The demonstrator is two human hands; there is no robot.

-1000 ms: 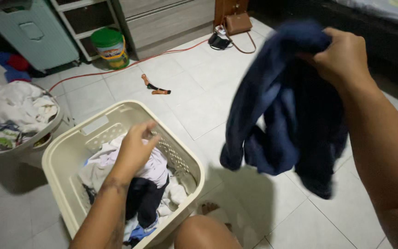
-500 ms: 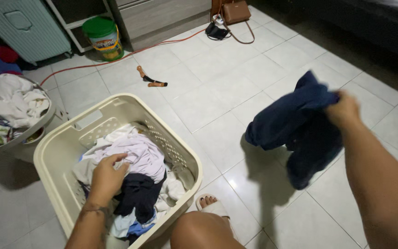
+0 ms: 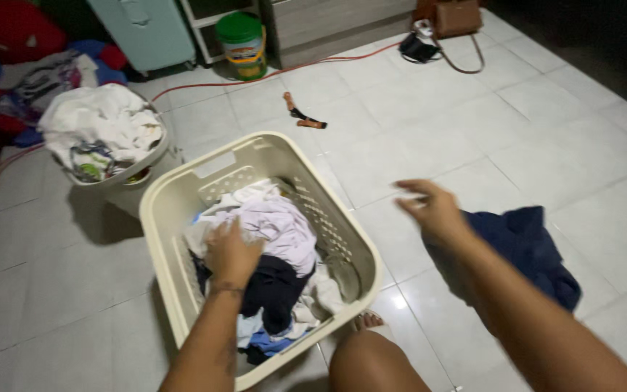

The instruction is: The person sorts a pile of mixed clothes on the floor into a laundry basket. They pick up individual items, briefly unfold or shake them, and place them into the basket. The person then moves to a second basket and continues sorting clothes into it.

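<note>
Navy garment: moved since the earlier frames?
Yes. The navy garment went from held up in the right hand down onto the floor tiles, right of the laundry basket.

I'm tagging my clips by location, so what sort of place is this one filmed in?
Most likely a room in a home, perhaps a bedroom or laundry corner. A cream laundry basket full of clothes sits on the white tiled floor, a second tub of laundry stands beside it, and drawers line the wall.

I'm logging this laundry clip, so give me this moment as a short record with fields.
left hand: down in the cream laundry basket, on the pale lilac garment
right hand: open, empty, above the floor
navy garment: crumpled on the white tiled floor, right of the basket
second basket: round, heaped with white laundry
</note>
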